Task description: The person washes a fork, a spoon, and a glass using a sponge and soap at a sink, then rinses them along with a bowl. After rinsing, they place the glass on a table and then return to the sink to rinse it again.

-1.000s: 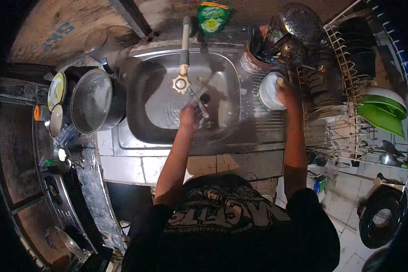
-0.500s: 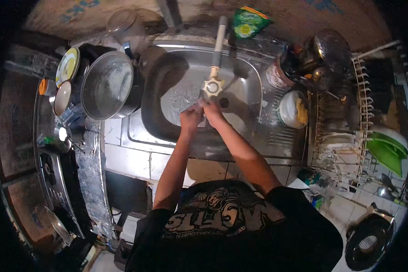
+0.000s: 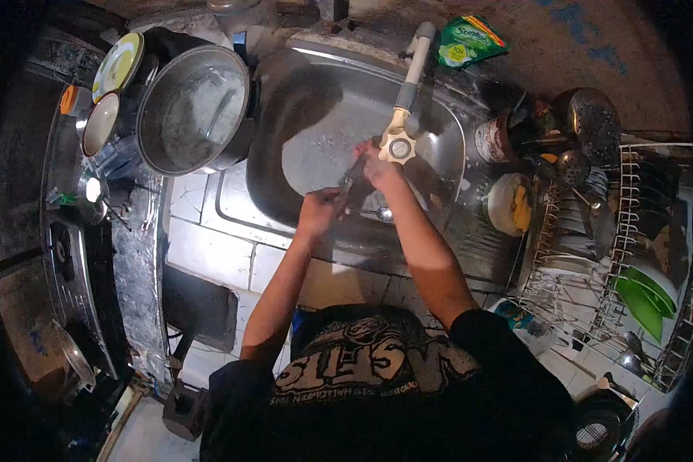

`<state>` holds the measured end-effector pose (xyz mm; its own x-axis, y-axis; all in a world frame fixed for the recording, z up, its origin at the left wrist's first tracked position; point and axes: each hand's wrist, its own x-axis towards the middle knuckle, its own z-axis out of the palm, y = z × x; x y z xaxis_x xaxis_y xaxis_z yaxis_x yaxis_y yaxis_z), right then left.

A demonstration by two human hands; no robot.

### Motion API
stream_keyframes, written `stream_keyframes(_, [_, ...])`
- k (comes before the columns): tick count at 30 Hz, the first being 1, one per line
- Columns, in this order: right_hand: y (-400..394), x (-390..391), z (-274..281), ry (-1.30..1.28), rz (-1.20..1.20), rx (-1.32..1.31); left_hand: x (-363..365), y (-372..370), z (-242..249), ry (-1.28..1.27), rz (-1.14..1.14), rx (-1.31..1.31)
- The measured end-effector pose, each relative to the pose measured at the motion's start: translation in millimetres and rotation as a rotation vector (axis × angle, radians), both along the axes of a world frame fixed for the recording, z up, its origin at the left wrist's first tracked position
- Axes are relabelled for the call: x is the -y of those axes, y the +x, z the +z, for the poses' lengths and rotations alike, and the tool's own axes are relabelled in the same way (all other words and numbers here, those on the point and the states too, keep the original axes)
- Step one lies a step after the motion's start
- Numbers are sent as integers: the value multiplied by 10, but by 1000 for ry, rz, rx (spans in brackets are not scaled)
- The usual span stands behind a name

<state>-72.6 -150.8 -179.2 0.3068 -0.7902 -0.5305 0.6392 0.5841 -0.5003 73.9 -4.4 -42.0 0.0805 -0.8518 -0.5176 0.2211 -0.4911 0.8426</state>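
Over the steel sink (image 3: 285, 108), my left hand (image 3: 319, 209) grips the lower end of a long thin metal utensil (image 3: 353, 183). My right hand (image 3: 377, 165) is closed around its upper end, just below the tap's star-shaped handle (image 3: 397, 146). The utensil slants between both hands above the basin. A spoon (image 3: 379, 212) lies on the sink bottom under my hands. I cannot make out whether the right hand also holds a sponge.
A large steel pot (image 3: 192, 108) and small lidded pans (image 3: 104, 119) stand left of the sink, beside a stove (image 3: 69, 254). A green soap pouch (image 3: 470, 42) lies behind the tap. To the right are a utensil can (image 3: 497, 138), a soap bowl (image 3: 508, 204) and a dish rack (image 3: 631, 223).
My right hand left the soap bowl and came to the utensil under the tap. Both hands now hold it, slightly lower and to the right. The view has shifted.
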Motion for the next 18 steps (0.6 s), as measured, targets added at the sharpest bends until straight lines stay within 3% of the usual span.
stream_keyframes(5, [213, -158, 500, 61, 42, -109, 121, -41, 48, 47, 16, 38])
stream_keyframes(11, [134, -285, 747, 56, 56, -113, 244, -144, -118, 38, 15, -148])
stream_keyframes(14, [-55, -91, 661, 249, -194, 102, 262, -191, -127, 39, -86, -66])
stream_keyframes(16, [-22, 60, 530, 152, -129, 80, 250, -199, -106, -81, -88, 293])
stream_keyframes(17, [34, 85, 580, 59, -62, 55, 255, -177, -85, -80, -80, 295])
stream_keyframes(18, [88, 89, 626, 157, -98, 151, 245, -139, -67, -68, -54, 381])
